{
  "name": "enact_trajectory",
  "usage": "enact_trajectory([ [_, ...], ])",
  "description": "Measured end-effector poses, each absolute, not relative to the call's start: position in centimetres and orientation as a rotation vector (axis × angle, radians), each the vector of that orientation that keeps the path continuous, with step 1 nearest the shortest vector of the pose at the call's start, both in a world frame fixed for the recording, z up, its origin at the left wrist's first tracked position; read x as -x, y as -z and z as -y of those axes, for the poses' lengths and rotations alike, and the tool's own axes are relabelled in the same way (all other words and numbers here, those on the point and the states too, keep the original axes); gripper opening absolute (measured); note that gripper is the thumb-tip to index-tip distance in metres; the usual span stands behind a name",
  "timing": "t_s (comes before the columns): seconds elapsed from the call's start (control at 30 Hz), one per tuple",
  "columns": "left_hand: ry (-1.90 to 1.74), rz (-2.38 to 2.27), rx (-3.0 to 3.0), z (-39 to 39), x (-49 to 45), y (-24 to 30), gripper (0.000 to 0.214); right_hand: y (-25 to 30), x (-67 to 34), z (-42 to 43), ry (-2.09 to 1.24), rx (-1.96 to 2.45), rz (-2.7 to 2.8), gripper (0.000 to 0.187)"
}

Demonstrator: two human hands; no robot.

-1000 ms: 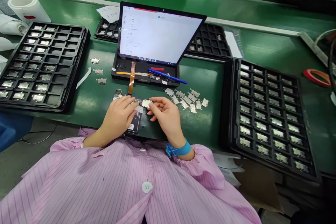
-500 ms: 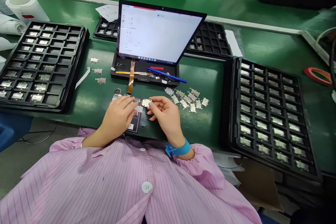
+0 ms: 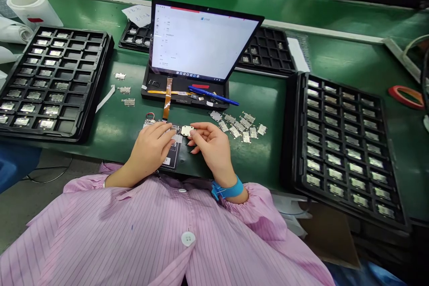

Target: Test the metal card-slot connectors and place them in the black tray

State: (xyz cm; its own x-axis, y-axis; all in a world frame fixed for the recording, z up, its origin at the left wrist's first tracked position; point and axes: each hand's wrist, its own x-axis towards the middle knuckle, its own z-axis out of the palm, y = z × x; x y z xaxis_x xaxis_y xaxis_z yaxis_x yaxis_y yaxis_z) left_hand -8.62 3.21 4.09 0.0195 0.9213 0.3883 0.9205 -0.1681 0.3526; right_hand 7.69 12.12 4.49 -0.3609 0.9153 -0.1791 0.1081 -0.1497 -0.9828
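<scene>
My right hand (image 3: 212, 147) pinches a small pale plate-like module (image 3: 187, 131) with dark marks along its edges, between thumb and fingers. The module's left end is beside the dark circuit board (image 3: 172, 161); whether it is plugged in I cannot make out. My left hand (image 3: 150, 145) lies over the board with fingers stretched out, covering much of it. From the board's top edge an orange flat ribbon cable (image 3: 167, 103) runs up to the lit screen (image 3: 201, 44). Right of my right hand lies a loose group of several small metallic modules (image 3: 246, 124).
A black compartment tray (image 3: 75, 118) with modules stands at the left, another tray (image 3: 338, 205) at the right. A blue pen (image 3: 214, 95) lies on the black base under the screen. Several modules (image 3: 124, 90) and a white strip (image 3: 105, 99) lie left. Red tape (image 3: 393, 91) is far right.
My hands and the module stay almost still. At the top right, another person's hand has gone out of view.
</scene>
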Motion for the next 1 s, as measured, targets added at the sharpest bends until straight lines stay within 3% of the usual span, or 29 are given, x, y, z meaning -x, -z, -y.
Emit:
enact_trajectory([
  [0.63, -0.664, -2.03, -2.502, -3.3, 8.5, -4.6, 0.031, -4.5, -7.7, -12.2, -1.619, 1.179, 1.497, 0.035],
  [1.0, -0.551, -2.054, -2.211, -6.9, 5.4, -6.0, 0.025, -4.2, -8.1, -12.2, -1.617, 1.084, 1.489, 0.037],
])
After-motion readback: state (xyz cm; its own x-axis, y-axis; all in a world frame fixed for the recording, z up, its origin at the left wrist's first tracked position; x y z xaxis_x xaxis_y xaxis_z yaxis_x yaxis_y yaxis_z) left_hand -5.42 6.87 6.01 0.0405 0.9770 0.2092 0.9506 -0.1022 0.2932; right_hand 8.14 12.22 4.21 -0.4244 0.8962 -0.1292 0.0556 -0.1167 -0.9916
